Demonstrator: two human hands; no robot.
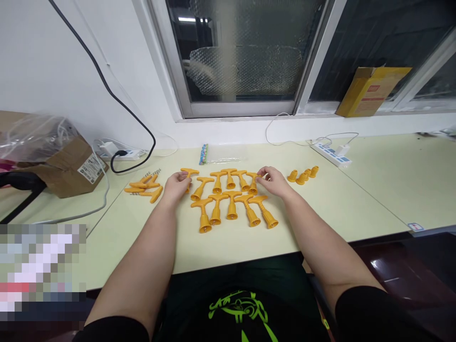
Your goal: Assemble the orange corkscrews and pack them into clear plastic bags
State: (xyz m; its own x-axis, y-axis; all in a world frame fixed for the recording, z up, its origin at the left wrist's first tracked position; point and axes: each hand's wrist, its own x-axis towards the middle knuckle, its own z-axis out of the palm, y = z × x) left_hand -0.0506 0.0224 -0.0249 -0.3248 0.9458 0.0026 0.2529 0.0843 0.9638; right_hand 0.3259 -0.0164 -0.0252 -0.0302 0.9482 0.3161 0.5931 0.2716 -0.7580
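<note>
Yellow T-handled corkscrews lie in two rows on the table, each with a bell-shaped cap pointing towards me. At the left end of the back row, my left hand [177, 186] is closed round a corkscrew [190, 171], hiding part of its shaft. The fingers of my right hand [271, 181] pinch the handle end of the corkscrew [253, 184] at the right end of that row. The front row, with its middle corkscrew [232, 206], lies nearer me, untouched. Left of my left hand is a loose pile of yellow handles [144, 185] with bare metal screws. Several yellow bell caps [302, 177] stand to the right.
A clear plastic bag [224, 154] lies behind the rows. Power strips stand at the back left [130, 155] and back right [331, 155], with cables. An open cardboard box [76, 164] is at the left; a yellow carton [372, 92] leans against the window.
</note>
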